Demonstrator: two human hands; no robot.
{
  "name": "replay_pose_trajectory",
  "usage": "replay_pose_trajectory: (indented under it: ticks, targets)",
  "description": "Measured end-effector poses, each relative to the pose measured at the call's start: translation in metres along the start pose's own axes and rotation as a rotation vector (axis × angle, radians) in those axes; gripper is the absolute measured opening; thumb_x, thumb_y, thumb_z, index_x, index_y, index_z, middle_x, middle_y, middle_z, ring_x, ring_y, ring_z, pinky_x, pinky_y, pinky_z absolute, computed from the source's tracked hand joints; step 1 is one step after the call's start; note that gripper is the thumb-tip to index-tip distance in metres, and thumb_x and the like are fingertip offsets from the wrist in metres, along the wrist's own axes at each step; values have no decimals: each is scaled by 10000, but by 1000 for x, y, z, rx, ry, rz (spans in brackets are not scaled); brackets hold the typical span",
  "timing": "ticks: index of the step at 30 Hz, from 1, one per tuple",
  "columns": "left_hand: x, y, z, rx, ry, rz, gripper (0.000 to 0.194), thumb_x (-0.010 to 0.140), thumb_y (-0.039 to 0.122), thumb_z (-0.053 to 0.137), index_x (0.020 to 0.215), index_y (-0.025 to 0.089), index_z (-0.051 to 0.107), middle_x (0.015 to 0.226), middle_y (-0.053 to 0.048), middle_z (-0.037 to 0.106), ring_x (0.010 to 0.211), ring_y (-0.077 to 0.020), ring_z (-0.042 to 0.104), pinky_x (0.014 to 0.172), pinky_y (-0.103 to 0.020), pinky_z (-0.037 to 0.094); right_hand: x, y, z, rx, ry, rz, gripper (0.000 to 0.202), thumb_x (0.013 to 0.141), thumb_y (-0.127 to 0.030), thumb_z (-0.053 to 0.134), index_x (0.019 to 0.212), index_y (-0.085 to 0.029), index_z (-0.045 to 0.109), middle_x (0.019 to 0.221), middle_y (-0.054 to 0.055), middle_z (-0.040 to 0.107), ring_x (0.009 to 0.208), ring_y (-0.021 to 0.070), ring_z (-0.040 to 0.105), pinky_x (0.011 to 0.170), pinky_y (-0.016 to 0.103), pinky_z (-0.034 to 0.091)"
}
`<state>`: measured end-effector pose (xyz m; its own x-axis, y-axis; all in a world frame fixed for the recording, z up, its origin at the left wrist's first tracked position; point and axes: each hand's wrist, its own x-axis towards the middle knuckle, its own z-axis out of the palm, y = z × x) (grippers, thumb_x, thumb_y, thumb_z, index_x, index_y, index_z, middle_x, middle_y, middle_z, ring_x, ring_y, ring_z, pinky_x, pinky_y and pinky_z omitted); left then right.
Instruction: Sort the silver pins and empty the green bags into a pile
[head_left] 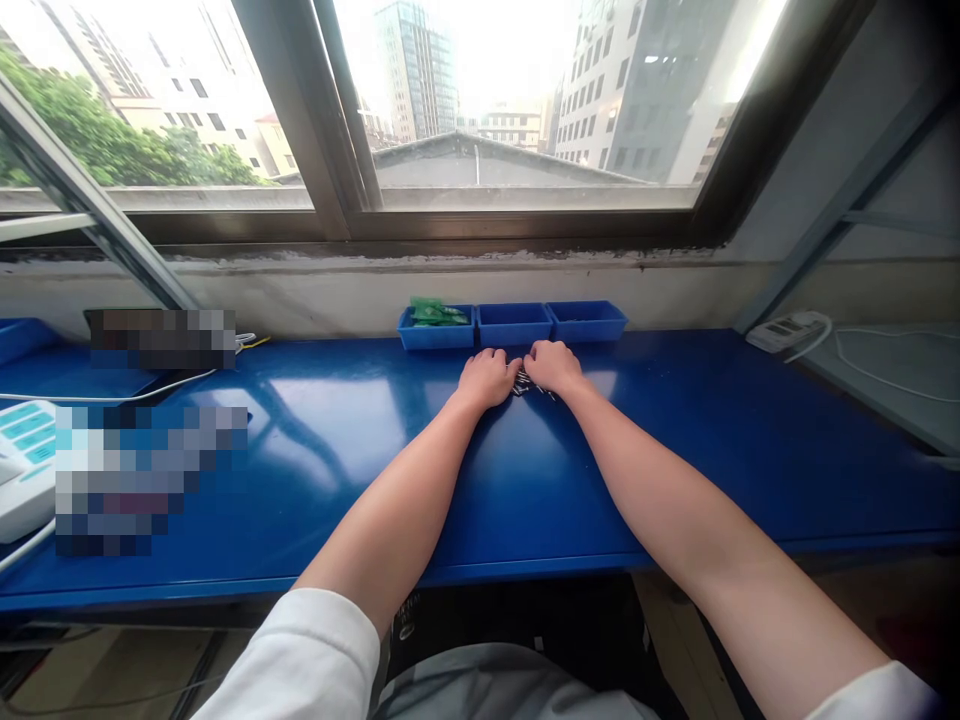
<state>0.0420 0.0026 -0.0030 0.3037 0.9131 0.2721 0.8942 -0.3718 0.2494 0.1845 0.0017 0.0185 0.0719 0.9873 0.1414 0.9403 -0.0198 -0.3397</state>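
A small heap of thin metal pieces that look like screws [525, 382], some shiny and some dark, lies on the blue tabletop [360, 420]. Against its left side rests my left hand [487, 378], fingers curled down and thumb towards the heap. My right hand [553, 366] is bent over the right and far side of the same heap, its thumb near the pieces. Both hands are closed, knuckles up, with the fingertips turned out of sight. Whether any piece is inside the fingers is hidden.
Just beyond my hands are three joined blue bins: a left bin [405, 335] with green packets, a middle bin [514, 325] and a right bin [589, 325]. A white keypad device [26, 460] is at the far left. A white power strip [787, 330] lies back right.
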Motion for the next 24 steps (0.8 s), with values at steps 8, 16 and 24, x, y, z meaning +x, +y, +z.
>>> replay_pose_trajectory:
  ticks: [8, 16, 24]
  targets:
    - [1, -8, -5, -100, 63, 6, 401, 957, 367, 221, 957, 185, 578, 1017, -113, 624, 990, -230, 570, 852, -339, 422, 9, 15, 9, 199, 54, -188, 271, 780, -277, 489, 951, -232, 695, 893, 37, 709, 839, 194, 635, 740, 269, 463]
    - [1, -13, -9, -167, 80, -76, 396, 946, 403, 250, 907, 202, 588, 1003, -108, 633, 955, -247, 589, 822, -352, 444, 7, 12, 7, 117, 1, -246, 242, 772, -341, 519, 885, -251, 714, 907, 24, 710, 835, 196, 627, 714, 272, 454]
    - [0, -13, -7, -218, 64, -41, 349, 930, 395, 305, 905, 205, 598, 1008, -91, 627, 964, -223, 584, 856, -337, 441, 8, 14, 9, 136, -19, -218, 192, 765, -385, 558, 815, -234, 666, 835, 18, 692, 773, 178, 604, 645, 258, 413]
